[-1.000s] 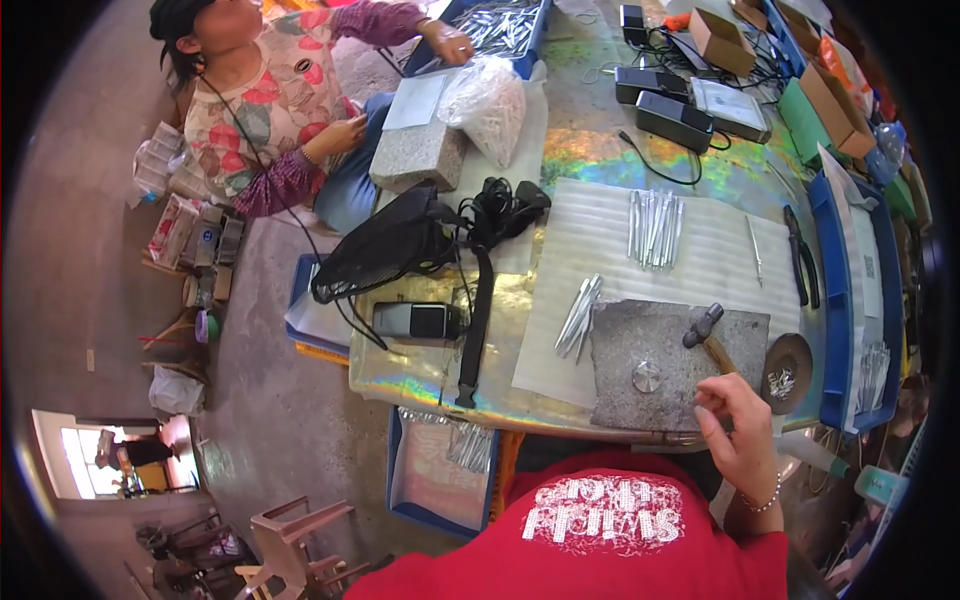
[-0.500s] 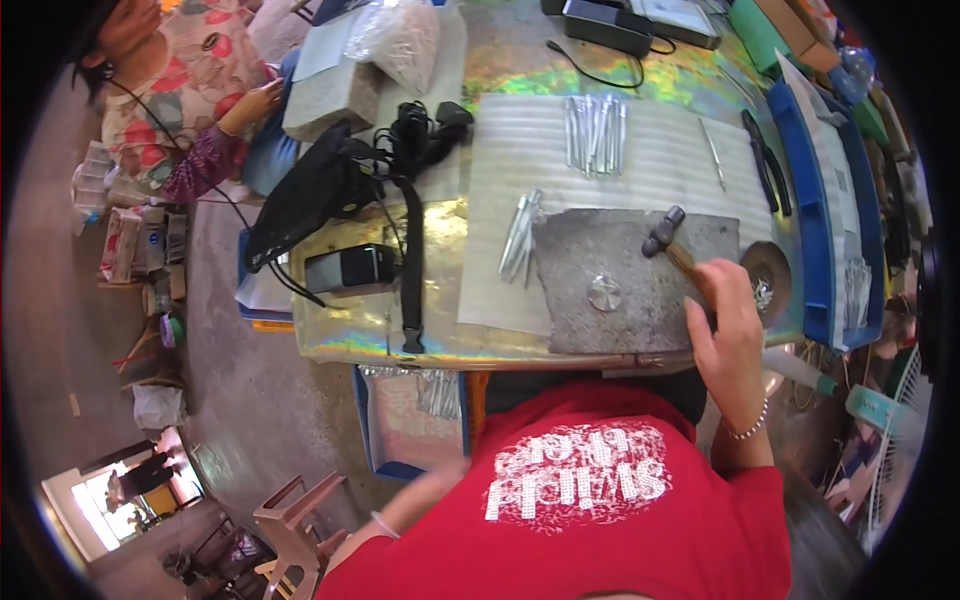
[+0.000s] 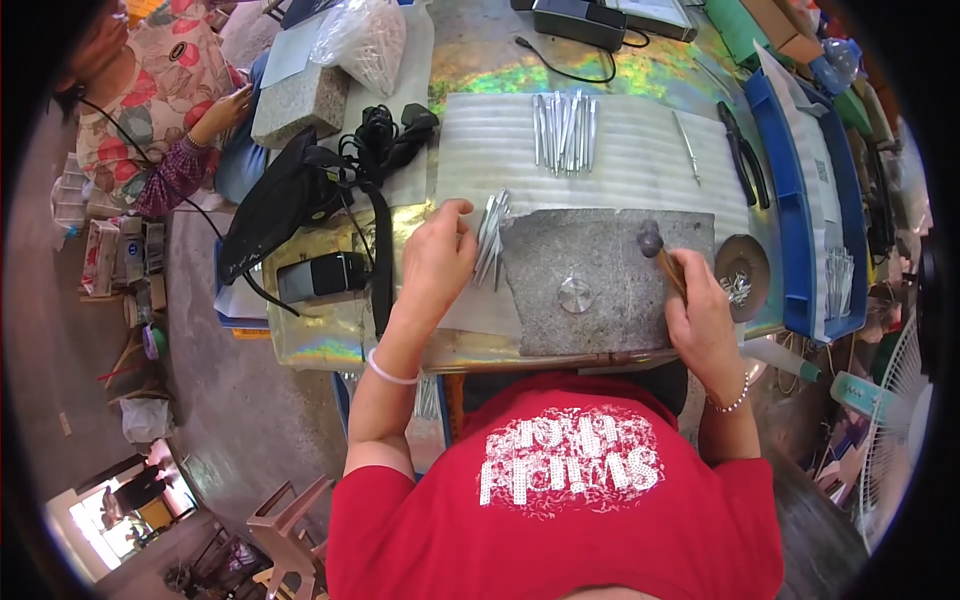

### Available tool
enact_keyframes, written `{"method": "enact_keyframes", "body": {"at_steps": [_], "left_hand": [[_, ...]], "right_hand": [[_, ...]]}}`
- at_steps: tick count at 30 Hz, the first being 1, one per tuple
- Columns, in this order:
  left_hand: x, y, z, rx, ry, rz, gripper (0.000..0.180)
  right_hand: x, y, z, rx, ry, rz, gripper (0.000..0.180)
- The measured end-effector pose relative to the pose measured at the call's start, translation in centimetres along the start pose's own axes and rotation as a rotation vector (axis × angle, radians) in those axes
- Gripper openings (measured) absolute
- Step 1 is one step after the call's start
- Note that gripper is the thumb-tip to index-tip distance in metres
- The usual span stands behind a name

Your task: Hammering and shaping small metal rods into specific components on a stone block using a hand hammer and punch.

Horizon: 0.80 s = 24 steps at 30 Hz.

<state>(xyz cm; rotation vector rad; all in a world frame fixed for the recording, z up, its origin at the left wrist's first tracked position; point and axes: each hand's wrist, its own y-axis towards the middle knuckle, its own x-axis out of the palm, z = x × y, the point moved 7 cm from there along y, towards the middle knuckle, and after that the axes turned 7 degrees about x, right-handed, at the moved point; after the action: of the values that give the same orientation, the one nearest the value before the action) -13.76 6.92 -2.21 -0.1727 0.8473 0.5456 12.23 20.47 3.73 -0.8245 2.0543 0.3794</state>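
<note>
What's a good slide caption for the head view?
Right grip around a hammer, left grip beside the nearer silver rods, round metal disc on a grey slab.

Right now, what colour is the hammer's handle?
The hammer's handle is brown, showing best in the head view.

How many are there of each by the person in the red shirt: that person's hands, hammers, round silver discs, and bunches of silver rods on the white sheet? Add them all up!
Hands: 2 (left hand, right hand)
Hammer: 1
Round silver disc: 1
Bunches of silver rods: 2 (near bunch, far bunch)
Total: 6
</note>
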Motion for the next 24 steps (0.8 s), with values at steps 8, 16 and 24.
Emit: {"method": "enact_keyframes", "body": {"at_steps": [8, 16, 24], "left_hand": [[1.7, 2.0, -0.1, 0.022, 0.083, -0.17, 0.028], [2.0, 2.0, 0.8, 0.06, 0.177, -0.282, 0.035], [2.3, 1.9, 1.2, 0.144, 0.339, -0.288, 0.04]], "right_hand": [[-0.5, 0.4, 1.3, 0.051, 0.245, 0.03, 0.028], [-1.4, 3.0, 5.2, 0.173, 0.493, 0.092, 0.015], [-5.4, 2.6, 10.8, 0.351, 0.365, 0.272, 0.014]]}}
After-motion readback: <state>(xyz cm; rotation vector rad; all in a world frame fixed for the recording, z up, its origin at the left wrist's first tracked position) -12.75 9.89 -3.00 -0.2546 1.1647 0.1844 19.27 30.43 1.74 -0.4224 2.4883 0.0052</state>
